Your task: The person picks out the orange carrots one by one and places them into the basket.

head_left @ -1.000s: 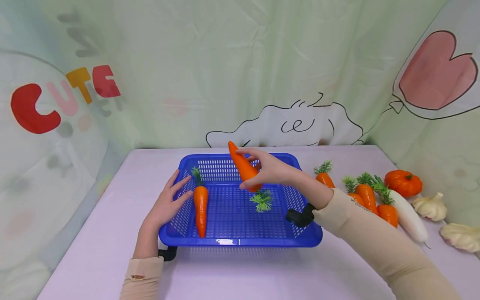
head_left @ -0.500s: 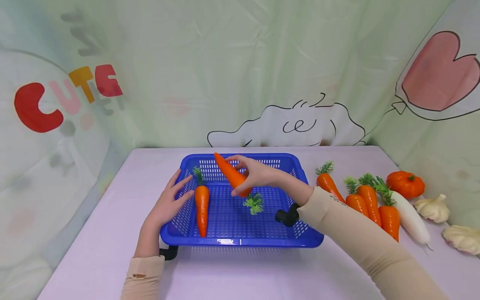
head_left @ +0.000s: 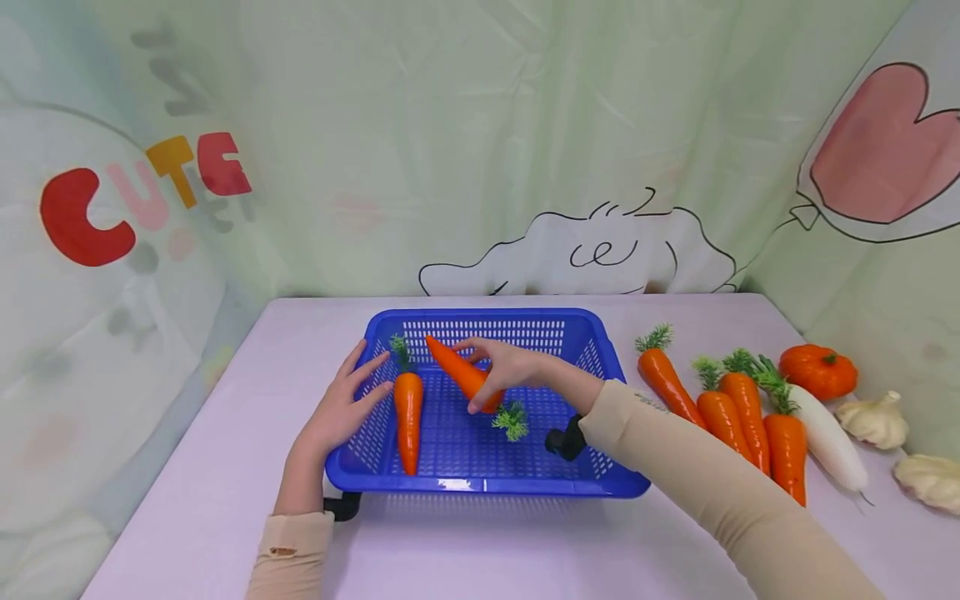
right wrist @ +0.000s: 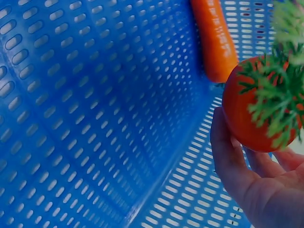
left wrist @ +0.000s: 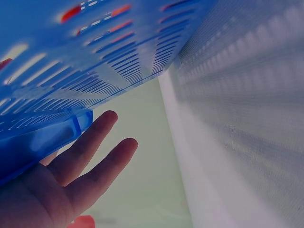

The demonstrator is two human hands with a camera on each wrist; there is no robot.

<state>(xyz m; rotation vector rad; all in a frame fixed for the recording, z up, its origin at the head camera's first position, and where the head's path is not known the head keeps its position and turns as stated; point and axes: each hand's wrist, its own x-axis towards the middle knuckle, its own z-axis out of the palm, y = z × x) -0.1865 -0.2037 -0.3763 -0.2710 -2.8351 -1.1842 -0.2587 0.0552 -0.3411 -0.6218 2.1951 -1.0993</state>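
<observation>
Right hand [head_left: 510, 367] grips carrot [head_left: 453, 364] by fat end, likely for good hold. Left hand [head_left: 339, 408], fingers spread, at nine o'clock of blue basket [head_left: 517, 487], maybe to steady it.

The curtain [head_left: 390, 150] bears the word "CUTE" [head_left: 178, 173] in red, pink and orange toward its left edge; print [head_left: 651, 402] on the right sleeve [head_left: 705, 471] is too small to read.

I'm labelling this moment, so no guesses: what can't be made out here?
Head view: tip of the leftmost carrot outside the blue basket, hidden by the right sleeve.
Head view: dark marks on that sleeve, too small to read.
Head view: rightmost garlic bulb, cut off by the right edge.
Right wrist view: tip of the held carrot, hidden behind its thick end.
</observation>
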